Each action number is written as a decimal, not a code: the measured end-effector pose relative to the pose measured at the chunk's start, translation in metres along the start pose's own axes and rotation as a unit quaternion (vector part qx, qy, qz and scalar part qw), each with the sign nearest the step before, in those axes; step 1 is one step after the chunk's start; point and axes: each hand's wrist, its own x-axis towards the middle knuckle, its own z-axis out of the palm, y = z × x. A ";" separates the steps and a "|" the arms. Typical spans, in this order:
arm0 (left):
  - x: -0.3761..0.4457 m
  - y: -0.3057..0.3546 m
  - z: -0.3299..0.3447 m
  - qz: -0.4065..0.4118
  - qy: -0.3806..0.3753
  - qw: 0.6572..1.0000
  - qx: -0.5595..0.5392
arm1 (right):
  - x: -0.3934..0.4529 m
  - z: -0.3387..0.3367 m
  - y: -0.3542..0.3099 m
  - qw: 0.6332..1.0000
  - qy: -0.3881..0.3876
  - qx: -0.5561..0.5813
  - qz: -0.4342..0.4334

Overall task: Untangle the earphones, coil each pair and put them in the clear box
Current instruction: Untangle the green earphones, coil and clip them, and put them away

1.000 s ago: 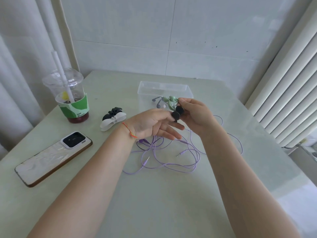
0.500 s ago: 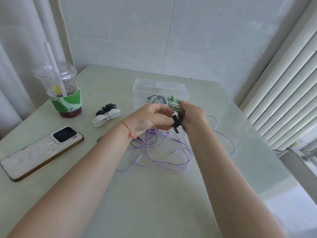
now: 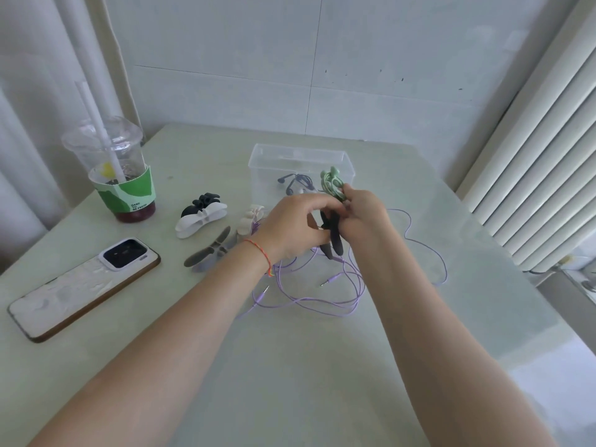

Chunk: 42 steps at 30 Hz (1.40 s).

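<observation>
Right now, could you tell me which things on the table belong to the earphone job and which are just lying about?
Job: green earphones and black tie in both hands (left, right); purple earphones; clear box; spare ties.
Lying about: drink cup; phone.

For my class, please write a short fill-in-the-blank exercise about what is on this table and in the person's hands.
1. The loose earphone cable lying on the table is ____ in colour.
2. The coiled green earphones are held in the ____ hand.
3. The phone lies with its screen facing ____.
4. A white ____ stands in the drink cup.

Missing words: purple; right; down; straw
</observation>
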 end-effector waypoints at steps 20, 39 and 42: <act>0.002 -0.008 0.000 -0.138 0.010 0.923 -0.358 | -0.016 0.002 -0.002 0.996 0.000 0.086 0.002; 0.009 -0.024 -0.031 -0.176 0.070 0.966 -0.177 | -0.038 -0.008 -0.025 0.963 -0.256 -0.036 -0.072; 0.010 -0.025 -0.033 -0.163 0.068 0.972 -0.154 | -0.036 -0.009 -0.019 0.946 -0.258 -0.134 -0.145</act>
